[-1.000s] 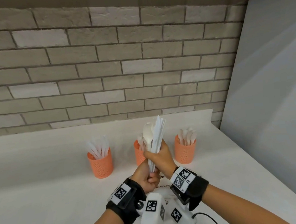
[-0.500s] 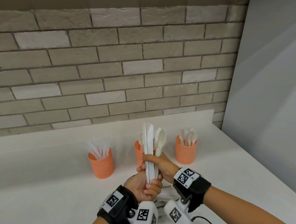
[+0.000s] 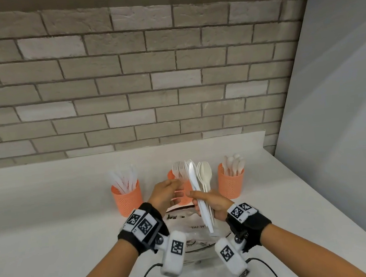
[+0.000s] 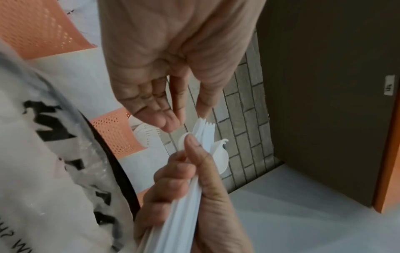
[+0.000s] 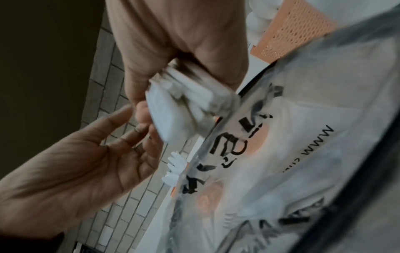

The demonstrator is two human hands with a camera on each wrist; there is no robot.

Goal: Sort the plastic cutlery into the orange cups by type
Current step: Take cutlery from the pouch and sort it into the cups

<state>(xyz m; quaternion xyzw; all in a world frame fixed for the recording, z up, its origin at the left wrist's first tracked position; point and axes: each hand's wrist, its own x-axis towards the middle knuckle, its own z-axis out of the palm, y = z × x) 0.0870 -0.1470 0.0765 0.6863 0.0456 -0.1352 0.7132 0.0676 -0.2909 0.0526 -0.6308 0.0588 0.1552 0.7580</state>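
Observation:
Three orange cups stand in a row: the left cup [image 3: 127, 198] holds knives, the middle cup [image 3: 175, 177] holds forks and is partly hidden by my hands, the right cup [image 3: 230, 184] holds spoons. My right hand [image 3: 212, 204] grips a bundle of white knives and spoons [image 3: 200, 179] upright by the handles, in front of the middle cup. My left hand [image 3: 168, 192] hovers just left of the bundle with relaxed fingers, holding nothing. In the left wrist view its fingertips [image 4: 166, 123] sit close above the bundle's top [image 4: 205, 135]. The handle ends [image 5: 184, 102] show in the right wrist view.
A clear printed plastic bag [image 3: 190, 229] lies on the white table [image 3: 52, 229] right under my hands. A brick wall runs behind the cups and a grey panel [image 3: 332, 124] closes the right side. Cables trail near the table's front edge.
My left hand has let go of the bundle's lower end and moved up and left, fingers now relaxed. My right hand alone holds the bundle, a little lower than before.

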